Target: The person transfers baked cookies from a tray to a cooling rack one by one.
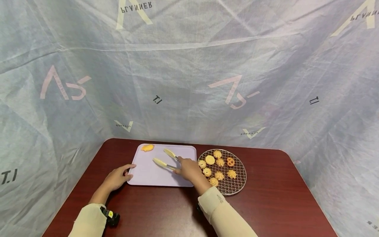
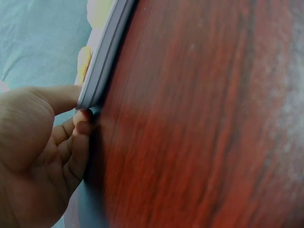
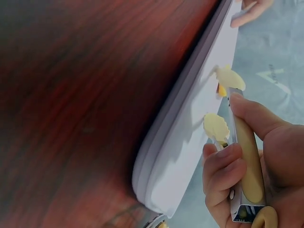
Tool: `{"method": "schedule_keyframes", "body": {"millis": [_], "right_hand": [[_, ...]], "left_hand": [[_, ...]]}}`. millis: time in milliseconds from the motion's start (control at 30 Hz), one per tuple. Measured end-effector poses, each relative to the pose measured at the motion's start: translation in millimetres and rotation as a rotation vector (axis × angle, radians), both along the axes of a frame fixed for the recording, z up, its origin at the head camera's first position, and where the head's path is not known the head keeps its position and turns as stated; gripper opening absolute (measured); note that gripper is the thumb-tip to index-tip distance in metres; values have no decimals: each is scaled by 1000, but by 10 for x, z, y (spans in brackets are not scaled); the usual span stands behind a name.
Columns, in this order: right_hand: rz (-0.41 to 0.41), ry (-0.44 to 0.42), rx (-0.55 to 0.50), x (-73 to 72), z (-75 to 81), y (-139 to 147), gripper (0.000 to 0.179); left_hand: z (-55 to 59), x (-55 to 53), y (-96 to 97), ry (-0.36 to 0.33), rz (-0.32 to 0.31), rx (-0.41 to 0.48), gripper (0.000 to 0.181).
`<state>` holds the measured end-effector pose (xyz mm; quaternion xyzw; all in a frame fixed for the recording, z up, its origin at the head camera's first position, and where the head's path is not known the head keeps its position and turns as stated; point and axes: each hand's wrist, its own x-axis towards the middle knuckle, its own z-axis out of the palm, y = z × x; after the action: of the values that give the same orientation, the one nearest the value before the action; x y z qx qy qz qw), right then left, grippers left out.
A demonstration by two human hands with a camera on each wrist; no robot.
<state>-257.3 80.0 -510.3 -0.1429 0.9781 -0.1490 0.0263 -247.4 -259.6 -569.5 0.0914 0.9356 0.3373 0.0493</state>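
At the near part of the left side of a pale lilac tray (image 1: 161, 177), my left hand (image 1: 116, 177) holds the rim between thumb and fingers. In the left wrist view, the thumb lies at the tray's rim (image 2: 102, 61) and the other fingers curl below it. My right hand (image 1: 189, 169) grips a pair of tongs (image 1: 161, 162) with pale yellow tips over the tray. The tips stand apart with nothing between them; the right wrist view shows the beige handle (image 3: 249, 166) in the palm. A yellow-orange, fish-shaped cookie (image 1: 147, 147) lies in the tray's far left corner.
Right of the tray is a round wire rack (image 1: 237, 187) with several piped cookies (image 1: 232, 174) and a small pretzel (image 1: 230, 161). Both stand on a dark red wooden table (image 1: 272, 197). Grey printed cloth (image 1: 183, 72) hangs behind and at both sides.
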Motion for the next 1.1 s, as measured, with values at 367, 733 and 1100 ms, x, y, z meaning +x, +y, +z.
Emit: {"method": "schedule_keyframes", "body": {"millis": [367, 733, 1100], "right_hand": [[-13, -57, 26, -121, 25, -153, 69], [-15, -80, 70, -210, 75, -322, 67], [-45, -87, 112, -298, 87, -589, 67]], "left_hand": [[21, 12, 12, 21, -9, 4, 43], [11, 9, 3, 8, -12, -13, 45], [-6, -8, 14, 23, -19, -22, 45]]}}
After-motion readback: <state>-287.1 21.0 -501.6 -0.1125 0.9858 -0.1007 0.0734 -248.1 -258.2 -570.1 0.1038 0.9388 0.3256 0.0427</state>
